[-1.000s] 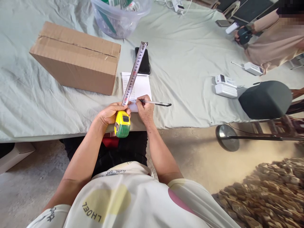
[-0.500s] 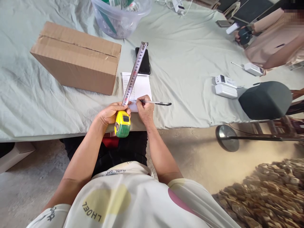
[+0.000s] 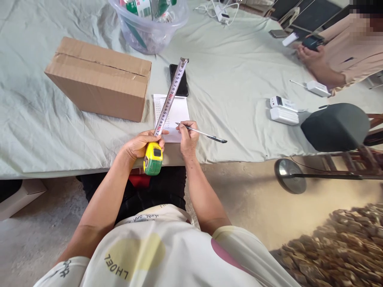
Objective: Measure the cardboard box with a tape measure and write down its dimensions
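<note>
My left hand (image 3: 139, 144) is closed around a yellow and green tape measure (image 3: 153, 158), whose pulled-out blade slants up and away over a notepad (image 3: 180, 107). Rows of small handwritten figures fill the left side of the page, partly covered by the blade. In my right hand (image 3: 189, 137) is a pen (image 3: 206, 134), its tip pointing left, over or on the page; contact cannot be made out. A black phone (image 3: 183, 84) lies just beyond the pad, under the blade's far end. To the left stands a closed cardboard box (image 3: 107, 91).
A clear plastic tub (image 3: 146, 30) of packages stands behind the box. White power strips (image 3: 284, 115) lie at right, near a dark chair back (image 3: 335, 125). Another person's hand (image 3: 314, 57) holds a dark object. A round metal stand base (image 3: 290, 175) rests on the floor.
My right hand has shifted slightly right, moving the pen tip away from the written rows, and the pen has tilted. The other person's hand has moved. The view has shifted a little.
</note>
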Demonstrator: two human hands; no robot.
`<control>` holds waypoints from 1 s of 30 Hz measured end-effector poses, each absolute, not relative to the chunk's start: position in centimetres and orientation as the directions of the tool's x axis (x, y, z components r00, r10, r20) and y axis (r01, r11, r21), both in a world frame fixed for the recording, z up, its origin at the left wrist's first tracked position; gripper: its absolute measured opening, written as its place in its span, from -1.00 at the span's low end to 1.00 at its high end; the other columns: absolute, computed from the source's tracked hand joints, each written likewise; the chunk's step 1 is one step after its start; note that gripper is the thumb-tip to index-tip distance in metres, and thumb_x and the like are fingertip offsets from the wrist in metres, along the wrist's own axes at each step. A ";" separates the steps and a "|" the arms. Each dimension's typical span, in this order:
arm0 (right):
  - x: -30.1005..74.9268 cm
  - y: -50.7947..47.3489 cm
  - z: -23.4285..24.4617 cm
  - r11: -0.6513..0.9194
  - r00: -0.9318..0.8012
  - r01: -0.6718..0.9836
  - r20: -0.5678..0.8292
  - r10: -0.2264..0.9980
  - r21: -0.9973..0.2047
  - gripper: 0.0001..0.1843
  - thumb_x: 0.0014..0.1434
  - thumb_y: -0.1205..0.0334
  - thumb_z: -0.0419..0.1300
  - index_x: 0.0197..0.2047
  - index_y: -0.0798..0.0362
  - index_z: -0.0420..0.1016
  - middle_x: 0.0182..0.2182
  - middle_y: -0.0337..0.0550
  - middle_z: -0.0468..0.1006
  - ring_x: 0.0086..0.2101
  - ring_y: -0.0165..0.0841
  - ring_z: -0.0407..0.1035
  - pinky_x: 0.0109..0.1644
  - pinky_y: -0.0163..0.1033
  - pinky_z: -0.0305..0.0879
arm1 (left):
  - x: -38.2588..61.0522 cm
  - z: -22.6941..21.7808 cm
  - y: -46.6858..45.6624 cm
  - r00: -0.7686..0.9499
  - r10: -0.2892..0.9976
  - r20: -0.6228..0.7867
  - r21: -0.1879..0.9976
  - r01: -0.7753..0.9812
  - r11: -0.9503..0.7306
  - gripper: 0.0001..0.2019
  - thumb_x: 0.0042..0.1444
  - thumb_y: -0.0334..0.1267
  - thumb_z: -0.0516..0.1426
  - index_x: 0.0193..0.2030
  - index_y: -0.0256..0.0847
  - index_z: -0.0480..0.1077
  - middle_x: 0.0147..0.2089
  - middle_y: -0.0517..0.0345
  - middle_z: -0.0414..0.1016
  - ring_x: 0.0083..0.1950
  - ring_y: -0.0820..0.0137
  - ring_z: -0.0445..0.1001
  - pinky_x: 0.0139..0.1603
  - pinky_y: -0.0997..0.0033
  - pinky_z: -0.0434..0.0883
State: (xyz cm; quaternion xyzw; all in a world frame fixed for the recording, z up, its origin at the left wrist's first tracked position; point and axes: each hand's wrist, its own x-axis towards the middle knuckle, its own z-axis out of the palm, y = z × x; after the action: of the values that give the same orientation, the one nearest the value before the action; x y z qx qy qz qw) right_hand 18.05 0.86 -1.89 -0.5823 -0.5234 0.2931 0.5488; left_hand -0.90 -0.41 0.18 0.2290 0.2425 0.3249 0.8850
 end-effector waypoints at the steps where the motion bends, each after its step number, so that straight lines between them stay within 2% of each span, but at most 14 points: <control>1: 18.3 0.9 -1.8 0.151 0.281 0.270 0.228 0.932 -0.951 -0.83 0.19 0.09 0.11 -0.22 0.00 0.35 -0.39 -0.23 0.51 -0.33 -0.36 0.44 -0.16 -0.21 0.39 | -0.9 0.2 -0.4 0.672 0.688 -0.273 0.569 -0.464 0.679 -0.69 0.05 -0.38 0.28 -0.04 -0.36 0.45 -0.46 0.10 0.52 -0.43 0.29 0.55 -0.39 0.35 0.50; 4: 20.2 1.3 -1.5 0.155 0.223 0.323 0.234 0.946 -0.934 -0.78 0.24 0.05 0.11 -0.13 -0.01 0.37 -0.29 -0.21 0.53 -0.35 -0.38 0.44 -0.15 -0.19 0.41 | -0.9 0.1 -0.6 0.675 0.693 -0.252 0.585 -0.464 0.665 -0.80 0.04 -0.35 0.30 -0.19 -0.35 0.48 -0.48 0.10 0.51 -0.46 0.30 0.54 -0.43 0.35 0.49; 6: 22.2 1.9 -1.1 0.176 0.157 0.472 0.278 0.948 -0.864 -0.79 0.26 0.08 0.11 -0.10 -0.02 0.41 -0.21 -0.16 0.54 -0.30 -0.34 0.46 -0.09 -0.14 0.42 | -1.0 0.2 -0.8 0.671 0.702 -0.239 0.600 -0.466 0.650 -0.82 0.05 -0.32 0.30 -0.22 -0.34 0.49 -0.48 0.11 0.50 -0.47 0.30 0.54 -0.44 0.37 0.48; 9: 25.8 3.3 -0.7 0.221 0.050 0.752 0.388 0.920 -0.621 -0.74 0.27 0.25 0.02 -0.07 0.01 0.50 -0.12 -0.02 0.56 -0.12 -0.22 0.47 0.05 -0.05 0.39 | -1.0 0.3 -1.2 0.653 0.726 -0.216 0.632 -0.473 0.614 -0.79 0.05 -0.26 0.33 -0.21 -0.33 0.50 -0.49 0.11 0.50 -0.47 0.32 0.53 -0.44 0.40 0.47; 12: 28.7 4.9 -1.0 0.220 -0.067 0.896 0.372 0.926 -0.385 -0.57 0.19 0.41 -0.05 0.01 0.04 0.53 -0.02 0.08 0.55 -0.02 -0.13 0.43 0.15 0.03 0.33 | -0.9 0.3 -1.7 0.652 0.736 -0.182 0.655 -0.478 0.585 -0.73 0.05 -0.16 0.35 -0.21 -0.31 0.50 -0.51 0.11 0.49 -0.49 0.32 0.52 -0.46 0.41 0.44; 14: 29.9 5.7 -1.6 0.212 -0.114 0.932 0.316 0.942 -0.295 -0.53 0.19 0.43 -0.07 0.05 0.06 0.53 0.03 0.11 0.56 0.01 -0.09 0.41 0.18 0.09 0.31 | -0.8 0.3 -2.0 0.648 0.743 -0.169 0.664 -0.482 0.572 -0.71 0.05 -0.11 0.35 -0.23 -0.30 0.49 -0.52 0.12 0.48 -0.50 0.32 0.50 -0.48 0.41 0.43; 16: 30.5 6.2 -2.2 0.230 -0.157 0.938 0.274 0.949 -0.260 -0.50 0.19 0.43 -0.10 0.06 0.08 0.54 0.03 0.12 0.57 0.02 -0.07 0.41 0.18 0.12 0.30 | -0.6 0.1 -2.3 0.634 0.755 -0.167 0.669 -0.489 0.559 -0.70 0.06 -0.08 0.34 -0.25 -0.30 0.49 -0.53 0.11 0.47 -0.52 0.34 0.48 -0.49 0.43 0.41; 19: 30.9 6.4 -3.0 0.264 -0.192 0.930 0.275 0.942 -0.254 -0.45 0.16 0.45 -0.11 0.10 0.04 0.52 0.02 0.08 0.59 0.04 -0.09 0.41 0.19 0.13 0.29 | -0.3 0.0 -2.6 0.602 0.782 -0.159 0.679 -0.508 0.529 -0.69 0.08 -0.05 0.31 -0.28 -0.30 0.48 -0.54 0.12 0.46 -0.55 0.38 0.44 -0.52 0.47 0.37; 21: 30.7 6.7 -2.8 0.209 -0.114 0.939 0.324 0.939 -0.274 -0.41 0.14 0.42 -0.08 0.19 0.03 0.45 0.06 0.10 0.56 0.06 -0.05 0.41 0.18 0.16 0.29 | -0.1 0.1 -2.9 0.579 0.802 -0.146 0.687 -0.524 0.503 -0.68 0.11 -0.02 0.29 -0.30 -0.30 0.47 -0.57 0.12 0.43 -0.57 0.39 0.42 -0.54 0.47 0.35; 23: 29.7 7.2 -2.1 0.141 -0.005 0.932 0.378 0.926 -0.333 -0.39 0.16 0.34 -0.03 0.28 0.05 0.35 0.11 0.15 0.52 0.09 0.00 0.40 0.19 0.20 0.29 | -0.1 0.5 -3.3 0.556 0.821 -0.134 0.689 -0.543 0.480 -0.66 0.14 0.01 0.25 -0.32 -0.29 0.46 -0.60 0.14 0.39 -0.59 0.39 0.40 -0.55 0.47 0.33; 25: 27.7 8.0 -0.9 0.164 0.023 0.888 0.398 0.917 -0.430 -0.34 0.19 0.20 0.04 0.36 0.07 0.22 0.16 0.20 0.47 0.10 0.02 0.39 0.21 0.21 0.29 | -0.1 1.0 -3.9 0.523 0.843 -0.125 0.684 -0.570 0.455 -0.66 0.17 0.03 0.23 -0.33 -0.27 0.44 -0.61 0.16 0.36 -0.60 0.39 0.38 -0.56 0.46 0.32; 28: 22.9 9.2 1.2 0.364 -0.165 0.728 0.367 0.915 -0.580 -0.08 0.18 -0.08 0.18 0.48 0.02 -0.09 0.32 0.25 0.29 0.17 0.02 0.36 0.21 0.20 0.32 | -0.6 1.6 -5.2 0.461 0.878 -0.127 0.674 -0.610 0.417 -0.67 0.20 0.02 0.21 -0.33 -0.24 0.41 -0.61 0.20 0.35 -0.60 0.41 0.37 -0.55 0.47 0.31; 30: 19.2 9.8 2.3 0.486 -0.341 0.581 0.347 0.874 -0.653 0.17 0.10 -0.24 0.28 0.52 -0.04 -0.32 0.45 0.26 0.01 0.33 0.05 0.17 0.26 0.22 0.27 | -1.4 1.8 -6.3 0.425 0.895 -0.134 0.672 -0.625 0.397 -0.68 0.21 0.01 0.21 -0.33 -0.23 0.39 -0.61 0.21 0.35 -0.60 0.41 0.38 -0.54 0.47 0.31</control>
State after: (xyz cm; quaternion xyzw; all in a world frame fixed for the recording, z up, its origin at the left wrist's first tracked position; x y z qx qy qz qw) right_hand 19.24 9.76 2.33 -0.4599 -0.7905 0.2132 0.3437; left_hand -1.38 -6.27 1.83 0.2735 0.2469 0.4759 0.7986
